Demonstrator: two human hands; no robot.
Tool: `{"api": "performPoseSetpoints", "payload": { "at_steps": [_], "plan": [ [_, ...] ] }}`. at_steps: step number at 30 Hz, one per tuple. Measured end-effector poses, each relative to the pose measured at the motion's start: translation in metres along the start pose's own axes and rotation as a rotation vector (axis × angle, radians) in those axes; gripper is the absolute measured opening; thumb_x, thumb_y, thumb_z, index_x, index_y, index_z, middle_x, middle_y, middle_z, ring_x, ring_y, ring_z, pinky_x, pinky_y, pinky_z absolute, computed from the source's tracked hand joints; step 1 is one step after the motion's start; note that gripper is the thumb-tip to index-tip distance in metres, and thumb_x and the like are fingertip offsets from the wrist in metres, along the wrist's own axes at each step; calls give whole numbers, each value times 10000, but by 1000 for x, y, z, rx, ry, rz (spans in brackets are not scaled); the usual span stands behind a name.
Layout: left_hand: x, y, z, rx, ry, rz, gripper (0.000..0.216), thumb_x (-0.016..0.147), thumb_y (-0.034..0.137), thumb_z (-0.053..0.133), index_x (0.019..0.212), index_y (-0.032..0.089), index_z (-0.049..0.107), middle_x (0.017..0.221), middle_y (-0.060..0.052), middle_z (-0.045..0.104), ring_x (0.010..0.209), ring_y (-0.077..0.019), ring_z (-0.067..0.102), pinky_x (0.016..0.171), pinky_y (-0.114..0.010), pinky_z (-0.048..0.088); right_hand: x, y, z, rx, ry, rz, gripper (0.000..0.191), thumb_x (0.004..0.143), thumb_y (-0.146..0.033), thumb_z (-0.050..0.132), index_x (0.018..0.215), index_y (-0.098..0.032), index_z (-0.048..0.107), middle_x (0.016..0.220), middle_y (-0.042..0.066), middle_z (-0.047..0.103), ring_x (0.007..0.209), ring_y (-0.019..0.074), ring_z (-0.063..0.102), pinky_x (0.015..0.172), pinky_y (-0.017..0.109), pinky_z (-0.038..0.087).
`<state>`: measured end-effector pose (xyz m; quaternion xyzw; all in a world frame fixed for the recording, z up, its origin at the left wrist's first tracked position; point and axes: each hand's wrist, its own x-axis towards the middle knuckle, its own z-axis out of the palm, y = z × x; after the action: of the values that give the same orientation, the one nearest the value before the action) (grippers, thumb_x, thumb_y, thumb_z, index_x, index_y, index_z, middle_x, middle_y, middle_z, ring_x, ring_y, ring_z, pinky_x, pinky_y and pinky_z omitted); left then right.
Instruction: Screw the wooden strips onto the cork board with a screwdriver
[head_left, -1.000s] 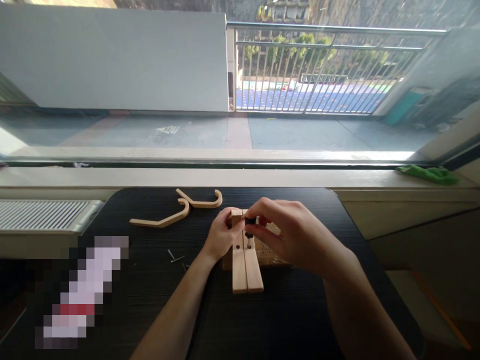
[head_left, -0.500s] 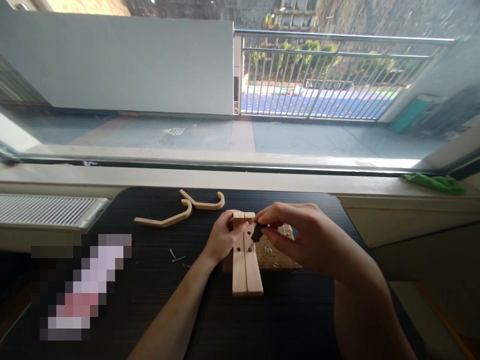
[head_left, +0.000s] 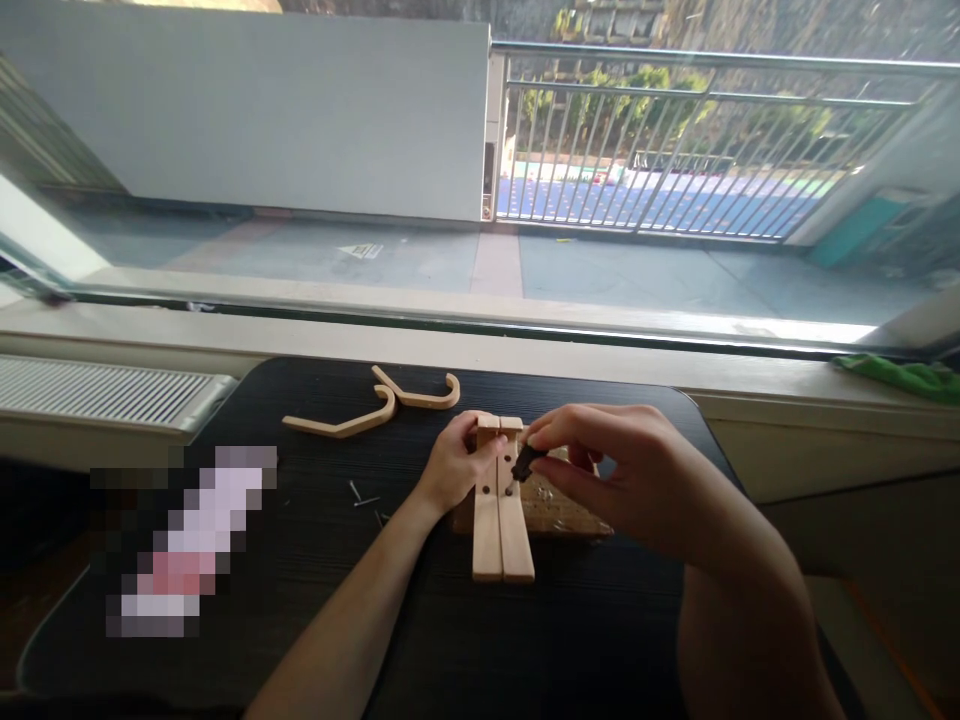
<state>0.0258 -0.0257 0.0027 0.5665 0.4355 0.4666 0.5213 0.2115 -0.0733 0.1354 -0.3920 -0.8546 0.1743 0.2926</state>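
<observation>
Two pale wooden pieces lie side by side, with dark holes or screw heads in them. My left hand grips their far part, its thumb lying across the top. Between the thumb and fingers of my right hand is a small black-handled screwdriver. It leans over the right-hand piece, its lower end close to the near dark hole. Whether the tip touches cannot be made out. Partly under the pieces is a brown wooden board, with small shiny bits scattered on it.
Two curved wooden hooks rest touching at the back left of the black table. Several loose screws lie left of my left forearm. Farther left is a blurred-out patch. A windowsill borders the far edge; a green cloth is on it.
The view has shifted, so everything sits slightly right and higher. The screwdriver handle is tilted more toward my right hand, and less of its shaft shows. My left hand keeps its grip.
</observation>
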Motion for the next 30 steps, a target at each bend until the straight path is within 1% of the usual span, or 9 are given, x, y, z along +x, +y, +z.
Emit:
{"api": "performPoseSetpoints", "payload": {
  "at_steps": [2,4,7,9,13,19,22,26,30],
  "plan": [
    [0,-1,0,12,8,9,147,715,245,705,807,163,624,801,-20,636,773,-157,600,724,-254,480,1,0,1,9,0,2,49,876,-190,634,892,-218,597,775,-38,663,593,81,523,578,207,401],
    [0,-2,0,18,10,23,142,720,242,701,811,161,629,808,-24,642,776,-157,602,723,-253,481,2,-1,3,20,10,4,64,872,-179,632,902,-218,590,826,-25,683,643,93,567,616,215,428],
    [0,-4,-1,21,4,33,153,724,223,699,848,161,636,832,-33,659,799,-169,615,735,-262,490,4,-3,5,22,10,-1,140,854,-132,619,961,-216,584,984,15,717,827,140,649,750,253,475],
    [0,-6,-1,26,1,33,149,723,199,692,855,162,633,828,-35,663,804,-174,616,744,-271,495,5,-4,6,13,-7,13,177,856,-115,597,1003,-212,585,1018,38,723,905,173,666,795,284,486],
    [0,-5,-2,34,11,39,126,707,155,683,821,164,632,803,-25,654,793,-171,605,738,-265,490,7,-4,9,44,-28,27,164,871,-113,567,1002,-211,582,990,51,728,896,193,681,758,292,499],
    [-1,2,-2,73,16,34,116,682,85,630,770,160,623,749,0,634,743,-156,588,708,-254,468,9,-3,15,95,-28,17,176,883,-116,564,1022,-222,548,953,16,721,845,162,680,706,247,473],
    [-1,0,-2,60,7,32,111,694,101,625,788,159,626,787,-6,649,763,-161,600,730,-263,477,10,-1,19,68,-44,40,191,889,-134,556,1053,-226,522,934,14,706,830,165,670,684,250,457],
    [-1,-5,-1,6,-11,13,168,711,119,630,876,149,639,886,-44,675,845,-187,628,776,-289,500,10,1,24,92,-85,49,215,916,-160,528,1116,-223,480,983,43,690,870,180,660,708,271,462],
    [-1,-6,-2,-7,-16,9,221,682,96,641,897,146,652,914,-58,688,867,-206,644,764,-293,518,9,4,25,130,-125,89,210,934,-180,525,1127,-237,463,990,36,679,851,172,651,736,288,470]
  ]
}}
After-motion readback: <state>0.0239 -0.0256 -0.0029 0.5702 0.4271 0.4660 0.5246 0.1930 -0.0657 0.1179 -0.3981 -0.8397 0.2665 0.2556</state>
